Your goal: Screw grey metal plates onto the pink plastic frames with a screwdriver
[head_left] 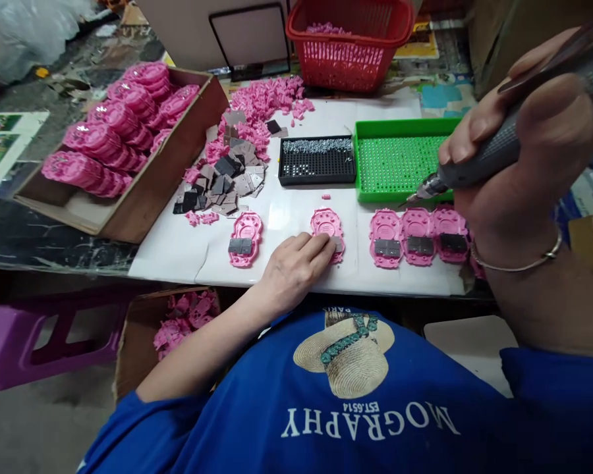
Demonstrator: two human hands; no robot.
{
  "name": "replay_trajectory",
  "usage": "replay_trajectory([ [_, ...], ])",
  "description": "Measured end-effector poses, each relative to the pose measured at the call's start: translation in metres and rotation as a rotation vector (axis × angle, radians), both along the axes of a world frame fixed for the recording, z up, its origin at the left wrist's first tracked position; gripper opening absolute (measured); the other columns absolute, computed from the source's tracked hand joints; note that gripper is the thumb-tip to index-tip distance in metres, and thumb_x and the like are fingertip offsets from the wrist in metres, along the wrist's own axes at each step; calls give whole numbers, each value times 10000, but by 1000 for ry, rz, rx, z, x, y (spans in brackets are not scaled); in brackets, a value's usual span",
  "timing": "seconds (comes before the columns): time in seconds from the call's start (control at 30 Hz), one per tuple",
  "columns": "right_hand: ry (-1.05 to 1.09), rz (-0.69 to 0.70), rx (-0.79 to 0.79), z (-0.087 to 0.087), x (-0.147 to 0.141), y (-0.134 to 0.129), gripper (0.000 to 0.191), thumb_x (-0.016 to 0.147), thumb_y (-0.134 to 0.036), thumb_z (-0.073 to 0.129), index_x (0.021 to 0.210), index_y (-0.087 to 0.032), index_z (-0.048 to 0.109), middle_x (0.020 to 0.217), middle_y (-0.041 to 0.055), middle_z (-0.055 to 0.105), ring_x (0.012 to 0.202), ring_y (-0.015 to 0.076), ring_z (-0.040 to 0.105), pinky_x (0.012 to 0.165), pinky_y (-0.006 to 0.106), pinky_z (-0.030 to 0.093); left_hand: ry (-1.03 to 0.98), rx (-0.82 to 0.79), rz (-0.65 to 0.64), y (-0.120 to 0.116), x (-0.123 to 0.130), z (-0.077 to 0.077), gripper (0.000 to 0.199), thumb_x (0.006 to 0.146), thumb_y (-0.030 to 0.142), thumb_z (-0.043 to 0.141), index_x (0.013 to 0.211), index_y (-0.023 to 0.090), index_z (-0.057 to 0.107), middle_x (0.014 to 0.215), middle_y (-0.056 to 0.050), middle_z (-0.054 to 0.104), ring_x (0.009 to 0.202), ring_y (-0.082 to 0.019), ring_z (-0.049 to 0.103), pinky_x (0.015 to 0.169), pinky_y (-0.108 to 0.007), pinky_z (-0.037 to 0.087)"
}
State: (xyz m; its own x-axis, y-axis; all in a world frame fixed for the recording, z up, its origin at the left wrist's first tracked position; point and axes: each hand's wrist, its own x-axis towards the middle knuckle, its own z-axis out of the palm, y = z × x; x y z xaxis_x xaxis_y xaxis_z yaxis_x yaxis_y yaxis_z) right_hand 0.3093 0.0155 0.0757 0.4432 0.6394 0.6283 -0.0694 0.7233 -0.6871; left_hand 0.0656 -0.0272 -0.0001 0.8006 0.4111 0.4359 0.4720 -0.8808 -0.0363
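Observation:
My right hand [518, 145] is wrapped round an electric screwdriver [494, 158], its bit pointing down and left over the front edge of the green tray [405, 196]. With fingers together, my left hand [299, 260] grips the lower part of a pink plastic casing [327, 222], where a small grey plate [337, 245] partly shows beside the fingertips. Another pink casing [248, 227] with a dark grey plate [240, 246] lies to the left. Several more casings [386, 224] with plates across them stand in a row at the right. A tiny pink piece [326, 197] sits behind the held casing.
A black perforated tray [316, 176] holds many small screws beside the green one. Loose plates [227, 174] and pink pieces [271, 99] are heaped to the left. Stacked casings [123, 118] fill a cardboard box [106, 220]. At the back stands a red basket [346, 62].

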Motion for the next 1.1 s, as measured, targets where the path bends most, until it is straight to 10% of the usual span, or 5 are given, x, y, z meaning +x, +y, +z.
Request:
replay_trajectory([
  [1.1,-83,53,-205,-27,-3,46,305,620,-515,809,807,-345,638,741,-54,608,403,101,405,401,323,345,-137,-174,-93,3,16,-2,288,959,42,419,1213,2,549,1078,-199,663,864,-232,603,706,-380,590],
])
